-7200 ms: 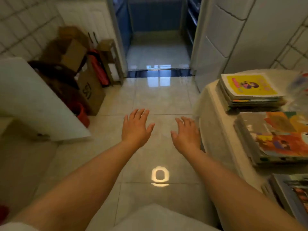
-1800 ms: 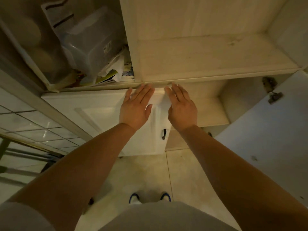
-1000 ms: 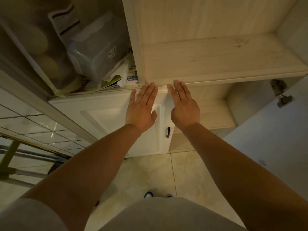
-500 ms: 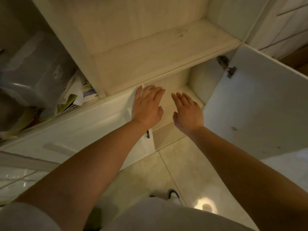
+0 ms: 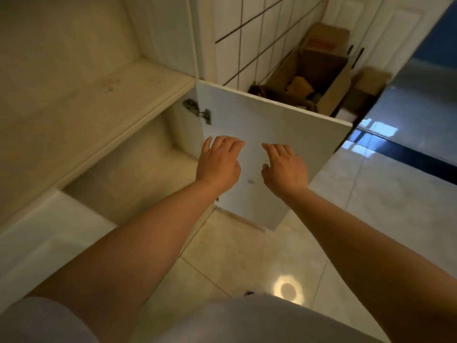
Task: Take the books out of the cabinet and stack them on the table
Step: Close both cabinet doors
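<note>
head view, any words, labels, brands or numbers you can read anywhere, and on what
None can be read.
Upper cardboard box: a reddish patch, too blurred to read.
Open cabinet door, shelf, wall tiles: no text shows.

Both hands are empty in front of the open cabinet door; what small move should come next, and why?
Probably swing the cabinet door shut with the right hand: the open lower compartment shows no books, and the left hand holds nothing either.
</note>
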